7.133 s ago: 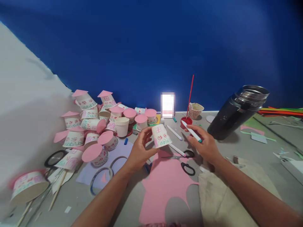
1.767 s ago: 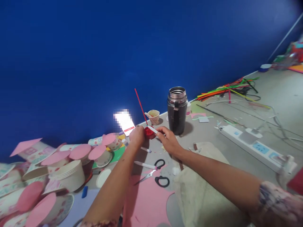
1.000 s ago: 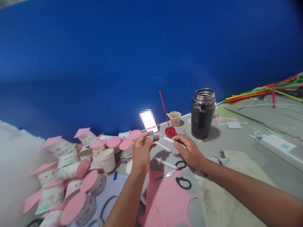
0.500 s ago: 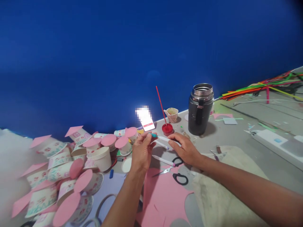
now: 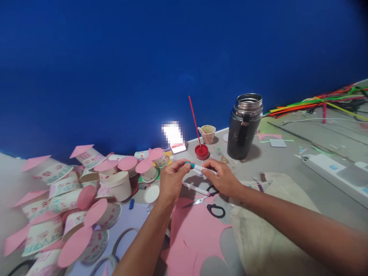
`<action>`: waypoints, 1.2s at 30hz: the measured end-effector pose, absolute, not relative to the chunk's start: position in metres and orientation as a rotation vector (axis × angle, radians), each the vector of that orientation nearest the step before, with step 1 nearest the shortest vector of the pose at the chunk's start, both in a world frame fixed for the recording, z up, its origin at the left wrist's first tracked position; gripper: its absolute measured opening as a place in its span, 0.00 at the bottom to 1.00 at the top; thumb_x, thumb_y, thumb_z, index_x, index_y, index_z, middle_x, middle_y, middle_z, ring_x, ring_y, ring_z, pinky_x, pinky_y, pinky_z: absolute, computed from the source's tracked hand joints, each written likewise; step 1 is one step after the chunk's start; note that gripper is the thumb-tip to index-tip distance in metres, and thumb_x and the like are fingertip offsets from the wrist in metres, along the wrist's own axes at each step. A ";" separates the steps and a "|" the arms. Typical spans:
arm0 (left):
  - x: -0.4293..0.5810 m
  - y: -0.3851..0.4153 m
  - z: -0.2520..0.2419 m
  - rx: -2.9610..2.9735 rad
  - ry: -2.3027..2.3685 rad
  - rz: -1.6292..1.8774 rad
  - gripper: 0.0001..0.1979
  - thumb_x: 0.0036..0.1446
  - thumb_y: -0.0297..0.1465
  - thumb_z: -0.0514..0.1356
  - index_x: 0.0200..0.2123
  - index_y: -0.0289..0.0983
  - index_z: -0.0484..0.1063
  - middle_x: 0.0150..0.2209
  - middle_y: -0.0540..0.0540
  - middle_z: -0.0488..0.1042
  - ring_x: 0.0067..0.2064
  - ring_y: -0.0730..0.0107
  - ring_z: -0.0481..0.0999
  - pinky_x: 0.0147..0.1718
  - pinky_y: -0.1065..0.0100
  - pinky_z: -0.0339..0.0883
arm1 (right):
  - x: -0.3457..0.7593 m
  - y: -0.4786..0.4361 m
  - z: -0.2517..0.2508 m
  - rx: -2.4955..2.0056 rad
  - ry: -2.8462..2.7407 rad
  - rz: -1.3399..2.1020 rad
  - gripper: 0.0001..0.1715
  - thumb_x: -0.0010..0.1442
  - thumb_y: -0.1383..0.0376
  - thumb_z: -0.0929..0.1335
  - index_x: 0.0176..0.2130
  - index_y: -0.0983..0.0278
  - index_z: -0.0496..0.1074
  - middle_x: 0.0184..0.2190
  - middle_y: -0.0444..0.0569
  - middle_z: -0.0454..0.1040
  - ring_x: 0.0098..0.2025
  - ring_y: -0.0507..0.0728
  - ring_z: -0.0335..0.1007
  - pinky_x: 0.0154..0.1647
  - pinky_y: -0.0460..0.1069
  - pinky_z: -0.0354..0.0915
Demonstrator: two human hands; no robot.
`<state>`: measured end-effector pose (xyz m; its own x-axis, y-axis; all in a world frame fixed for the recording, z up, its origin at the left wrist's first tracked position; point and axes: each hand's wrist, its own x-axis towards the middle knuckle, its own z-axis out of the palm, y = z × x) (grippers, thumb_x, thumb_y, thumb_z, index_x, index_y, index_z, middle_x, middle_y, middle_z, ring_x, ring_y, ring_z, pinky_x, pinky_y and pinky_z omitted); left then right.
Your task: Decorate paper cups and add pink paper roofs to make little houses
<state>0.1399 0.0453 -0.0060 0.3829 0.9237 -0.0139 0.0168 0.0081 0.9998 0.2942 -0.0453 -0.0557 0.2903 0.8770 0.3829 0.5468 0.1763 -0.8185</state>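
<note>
A white marker (image 5: pixel 199 168) with a teal cap is held between both my hands above the grey table (image 5: pixel 287 168). My left hand (image 5: pixel 171 182) pinches the teal cap end. The white barrel sits in the closed fingers of my right hand (image 5: pixel 222 180). Below the hands lie two more white markers (image 5: pixel 195 188), black-handled scissors (image 5: pixel 211 202) and a cut sheet of pink paper (image 5: pixel 195 237). A red paint pot (image 5: pixel 201 151) with a red stick standing in it is just beyond the hands.
Decorated paper cups with pink roofs (image 5: pixel 86 191) are piled at the left beside a stack of plain cups (image 5: pixel 119 186). A black steel flask (image 5: pixel 244 126), a small patterned cup (image 5: pixel 207 133), a lit phone (image 5: pixel 174 136), coloured strips (image 5: pixel 316 105), a power strip (image 5: pixel 336 174) and a beige cloth (image 5: pixel 267 230) surround the hands.
The decorated cup that my left hand held earlier is gone from it. In the last second my hands came together and the teal cap now sits on the marker's end.
</note>
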 end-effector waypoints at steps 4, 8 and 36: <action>0.113 0.034 0.018 1.553 0.954 0.973 0.19 0.57 0.41 0.69 0.50 0.40 0.81 0.47 0.43 0.84 0.48 0.58 0.82 0.47 0.59 0.73 | 0.309 -0.038 -0.054 -1.663 -1.364 0.397 0.13 0.69 0.59 0.65 0.38 0.61 0.76 0.35 0.46 0.82 0.38 0.57 0.76 0.40 0.49 0.67; 0.055 0.004 0.031 2.299 1.178 1.091 0.13 0.67 0.40 0.61 0.48 0.41 0.79 0.49 0.42 0.82 0.52 0.54 0.80 0.54 0.53 0.72 | 0.322 -0.033 -0.061 -1.917 -1.315 0.338 0.14 0.69 0.60 0.64 0.38 0.61 0.77 0.38 0.50 0.83 0.39 0.60 0.76 0.40 0.51 0.64; 0.004 0.019 -0.022 1.385 1.017 0.993 0.41 0.45 0.27 0.68 0.64 0.40 0.64 0.66 0.36 0.70 0.68 0.45 0.70 0.66 0.46 0.65 | 0.286 -0.059 -0.046 -1.603 -1.403 0.839 0.26 0.71 0.55 0.63 0.59 0.63 0.76 0.26 0.43 0.77 0.22 0.53 0.69 0.24 0.47 0.66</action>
